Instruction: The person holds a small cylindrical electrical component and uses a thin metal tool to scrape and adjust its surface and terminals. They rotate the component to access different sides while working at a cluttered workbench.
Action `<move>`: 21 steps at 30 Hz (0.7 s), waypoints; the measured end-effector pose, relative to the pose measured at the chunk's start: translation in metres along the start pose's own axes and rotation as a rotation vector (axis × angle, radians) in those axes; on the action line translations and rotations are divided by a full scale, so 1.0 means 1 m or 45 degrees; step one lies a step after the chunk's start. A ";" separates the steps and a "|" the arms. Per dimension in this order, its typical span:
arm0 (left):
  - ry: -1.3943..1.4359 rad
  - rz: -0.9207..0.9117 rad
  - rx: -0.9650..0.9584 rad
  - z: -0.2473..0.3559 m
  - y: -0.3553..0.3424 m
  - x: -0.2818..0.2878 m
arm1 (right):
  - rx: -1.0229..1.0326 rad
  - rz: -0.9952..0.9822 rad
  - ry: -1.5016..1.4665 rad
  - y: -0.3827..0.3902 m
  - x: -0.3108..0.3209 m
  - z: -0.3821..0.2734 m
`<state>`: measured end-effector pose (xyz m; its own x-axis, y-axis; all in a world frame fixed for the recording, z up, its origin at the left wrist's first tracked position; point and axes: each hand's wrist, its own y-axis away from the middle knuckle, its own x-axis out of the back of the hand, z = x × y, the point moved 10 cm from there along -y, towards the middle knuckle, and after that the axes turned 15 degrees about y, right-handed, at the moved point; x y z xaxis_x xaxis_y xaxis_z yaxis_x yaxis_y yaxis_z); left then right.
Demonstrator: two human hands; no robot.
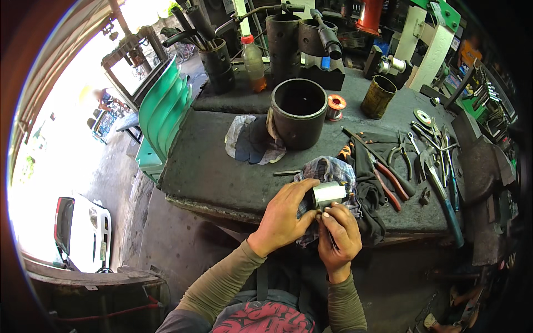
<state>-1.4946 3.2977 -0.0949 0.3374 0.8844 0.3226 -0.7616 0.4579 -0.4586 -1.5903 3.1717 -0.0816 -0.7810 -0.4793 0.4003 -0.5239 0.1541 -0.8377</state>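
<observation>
A short silver metal cylinder (330, 192), with copper-coloured studs at its right end, lies nearly level just over the bench's near edge. My left hand (284, 215) is closed around its left end, thumb underneath. Just below the cylinder, my right hand (340, 234) has its fingertips pinched together close to the left thumb. What sits in that pinch is too small and covered to make out. A checked cloth (327, 167) is bunched on the bench behind and beneath the cylinder. Dark fabric (369, 206) lies against it on the right.
Pliers with red handles (391, 180), a blue-handled tool (448, 219) and several other tools crowd the right side. Farther back stand a thick dark pipe section (300, 125), a solder spool (335, 105), a rusty can (379, 97) and a bottle (254, 66). Green stacked chairs (161, 111) adjoin the left edge.
</observation>
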 end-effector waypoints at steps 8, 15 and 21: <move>0.007 0.026 0.006 -0.001 -0.001 0.003 | 0.061 -0.044 0.052 -0.005 -0.005 -0.004; 0.023 0.034 -0.003 -0.001 -0.002 0.003 | 0.086 -0.076 0.081 -0.008 -0.008 -0.005; 0.017 0.038 -0.021 0.001 -0.002 0.003 | 0.164 -0.135 0.203 -0.012 -0.009 -0.013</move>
<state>-1.4926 3.2996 -0.0919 0.3222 0.8987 0.2976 -0.7623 0.4327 -0.4814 -1.5816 3.1850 -0.0709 -0.7729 -0.3431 0.5337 -0.5662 -0.0067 -0.8243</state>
